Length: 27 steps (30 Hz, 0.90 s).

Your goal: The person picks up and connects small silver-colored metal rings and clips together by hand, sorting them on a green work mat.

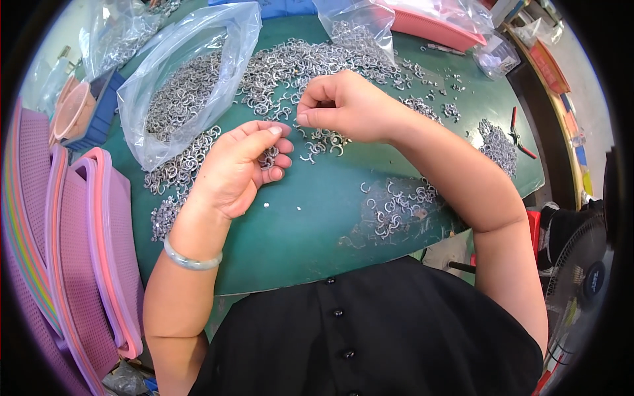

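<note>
My left hand (247, 162) is palm up over the green table, its fingers curled round several small C-shaped metal rings (269, 157). Its thumb and forefinger tips meet; whether a ring sits between them is hard to see. To its right, my right hand (340, 109) hovers with thumb and forefinger pinched, and anything in that pinch is too small to make out. Beneath and behind the hands spreads a heap of the same grey rings (290, 66). A loose cluster of rings (323, 144) lies just below my right hand.
A see-through bag of rings (188, 92) stands open at left. Smaller piles (399, 204) lie near the front edge and at right (496, 146), beside red-handled pliers (515, 135). Purple and pink baskets (86, 231) are stacked left; a pink tray (436, 30) sits at the back, a fan (584, 277) lower right.
</note>
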Tool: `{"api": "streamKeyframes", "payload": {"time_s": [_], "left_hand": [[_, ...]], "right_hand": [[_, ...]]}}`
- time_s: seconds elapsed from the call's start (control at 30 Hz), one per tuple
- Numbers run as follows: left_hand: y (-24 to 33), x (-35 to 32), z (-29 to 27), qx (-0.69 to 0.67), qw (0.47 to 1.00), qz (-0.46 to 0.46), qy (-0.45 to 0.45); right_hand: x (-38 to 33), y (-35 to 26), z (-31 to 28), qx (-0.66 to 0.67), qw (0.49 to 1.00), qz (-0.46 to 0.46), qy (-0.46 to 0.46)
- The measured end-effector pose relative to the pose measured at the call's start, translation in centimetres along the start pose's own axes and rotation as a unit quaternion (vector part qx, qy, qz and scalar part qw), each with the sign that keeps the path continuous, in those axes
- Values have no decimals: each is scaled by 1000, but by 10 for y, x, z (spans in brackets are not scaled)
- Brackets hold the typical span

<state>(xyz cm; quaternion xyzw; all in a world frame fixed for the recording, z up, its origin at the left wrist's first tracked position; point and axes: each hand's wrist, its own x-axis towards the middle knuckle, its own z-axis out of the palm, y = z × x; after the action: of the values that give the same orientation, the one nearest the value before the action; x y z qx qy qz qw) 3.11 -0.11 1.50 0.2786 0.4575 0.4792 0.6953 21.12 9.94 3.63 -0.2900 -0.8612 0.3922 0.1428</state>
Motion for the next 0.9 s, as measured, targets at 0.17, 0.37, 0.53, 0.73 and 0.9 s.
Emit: {"api": "streamKeyframes", "payload": {"time_s": [0.17, 0.37, 0.53, 0.73, 0.9], "left_hand": [[-1, -3, 8, 1, 1000, -7, -13], [-5, -2, 9, -15, 999, 27, -12], [-9, -1, 10, -2, 999, 47, -12], [-9, -3, 14, 25, 997, 66, -9], [-10, -4, 18, 51, 996, 74, -1]], "right_hand": [[-4, -2, 9, 157, 984, 67, 48], [-15, -11, 13, 195, 974, 92, 71], [-20, -3, 14, 235, 967, 84, 59], [-23, 0, 13, 266, 958, 97, 38], [-26, 1, 10, 267, 961, 70, 24]]}}
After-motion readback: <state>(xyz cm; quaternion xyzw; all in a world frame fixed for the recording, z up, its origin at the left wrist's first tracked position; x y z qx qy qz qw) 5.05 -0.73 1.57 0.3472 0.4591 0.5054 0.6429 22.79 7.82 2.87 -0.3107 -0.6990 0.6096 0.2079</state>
